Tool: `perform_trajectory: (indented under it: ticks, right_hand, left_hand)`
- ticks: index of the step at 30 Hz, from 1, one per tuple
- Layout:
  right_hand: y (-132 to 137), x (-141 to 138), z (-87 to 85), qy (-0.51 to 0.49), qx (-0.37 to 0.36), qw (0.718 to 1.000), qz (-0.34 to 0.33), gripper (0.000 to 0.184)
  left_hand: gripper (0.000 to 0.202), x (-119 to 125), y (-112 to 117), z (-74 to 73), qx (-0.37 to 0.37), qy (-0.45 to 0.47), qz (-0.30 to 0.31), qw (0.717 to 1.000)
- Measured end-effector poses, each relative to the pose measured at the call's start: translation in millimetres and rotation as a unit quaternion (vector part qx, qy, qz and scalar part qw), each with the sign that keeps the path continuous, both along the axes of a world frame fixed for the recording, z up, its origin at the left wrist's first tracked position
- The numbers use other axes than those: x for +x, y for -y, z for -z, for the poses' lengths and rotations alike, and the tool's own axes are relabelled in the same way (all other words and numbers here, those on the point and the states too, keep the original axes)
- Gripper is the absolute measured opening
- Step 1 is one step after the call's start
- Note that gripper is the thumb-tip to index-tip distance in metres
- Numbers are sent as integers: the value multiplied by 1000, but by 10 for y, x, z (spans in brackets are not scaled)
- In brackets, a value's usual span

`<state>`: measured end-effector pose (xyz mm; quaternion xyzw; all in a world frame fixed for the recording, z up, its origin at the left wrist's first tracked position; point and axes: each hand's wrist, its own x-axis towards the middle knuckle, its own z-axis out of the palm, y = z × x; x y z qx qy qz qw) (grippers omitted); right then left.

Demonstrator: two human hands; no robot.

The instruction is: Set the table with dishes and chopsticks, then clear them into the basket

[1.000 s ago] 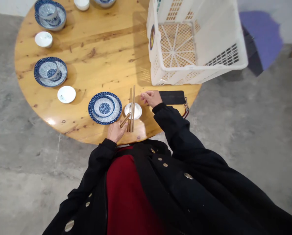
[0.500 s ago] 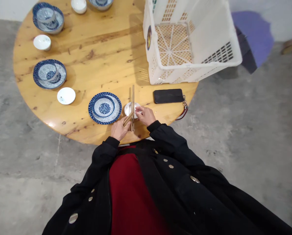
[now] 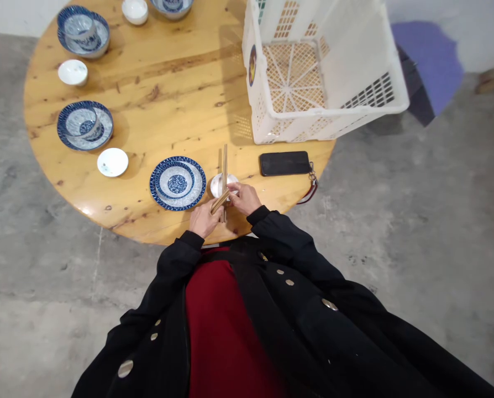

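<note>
My left hand (image 3: 204, 219) is closed around a small bundle of wooden chopsticks (image 3: 219, 202), which slants up to the right. At the bundle's upper end, the fingers of my right hand (image 3: 246, 199) are pinched together on the chopsticks. Just beyond, a pair of chopsticks (image 3: 225, 160) lies lengthwise across a small white bowl (image 3: 215, 186), partly hidden by my hands. To the left of my hands sits a blue-and-white plate (image 3: 157, 200) with a smaller patterned dish (image 3: 177, 183) on it.
A white plastic crate (image 3: 330, 111) stands on the round wooden table (image 3: 180, 110), behind a black phone (image 3: 285, 163) with a strap. Along the left edge are blue-patterned dishes (image 3: 64, 124) and white bowls (image 3: 113, 162). A purple umbrella (image 3: 431, 61) is beyond the crate.
My right hand has drawn slightly down and left onto the end of the chopstick bundle. The bundle in my left hand has shifted a little to the right.
</note>
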<state>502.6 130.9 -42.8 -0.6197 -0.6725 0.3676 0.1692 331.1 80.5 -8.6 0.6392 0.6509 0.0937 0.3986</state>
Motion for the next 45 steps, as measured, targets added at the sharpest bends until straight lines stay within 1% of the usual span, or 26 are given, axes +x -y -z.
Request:
perform_trajectory:
  ticks: [8,16,22,28,31,34,36,39,42,43,45]
  right_hand:
    - [3,-4,-45,10,-13,1000,-5,36]
    - [4,-6,-42,17,-22,1000,-6,40]
    - [0,-21,-38,20,-17,1000,-6,39]
    - [4,21,-90,15,-15,999,32,36]
    - [69,65,-191,-15,8,998,54,33]
    - [183,35,-372,-110,47,991,61,30]
    - [261,-51,-528,-198,67,977,43,32]
    - [344,-242,-777,-293,85,952,-9,34]
    - [371,-439,-989,-311,116,942,-40,30]
    - [371,-498,-1046,-307,127,942,-44,29]
    - [368,-609,-1141,-299,140,942,-53,26]
  left_hand:
    - [41,38,1,-17,-5,-15,11,1000]
    - [40,45,-5,-20,-5,-31,23,999]
    - [41,53,0,-15,-2,-34,25,999]
    - [43,27,1,-39,3,-20,7,1000]
    - [39,-48,-2,-84,29,22,-26,999]
    - [28,-162,-2,-174,58,140,-54,987]
    - [32,-244,11,-255,60,236,-67,968]
    - [42,-361,60,-384,29,356,-87,930]
    - [55,-473,131,-503,0,439,-101,893]
    - [57,-509,156,-539,-1,453,-104,886]
    - [57,-579,206,-603,2,462,-103,881]
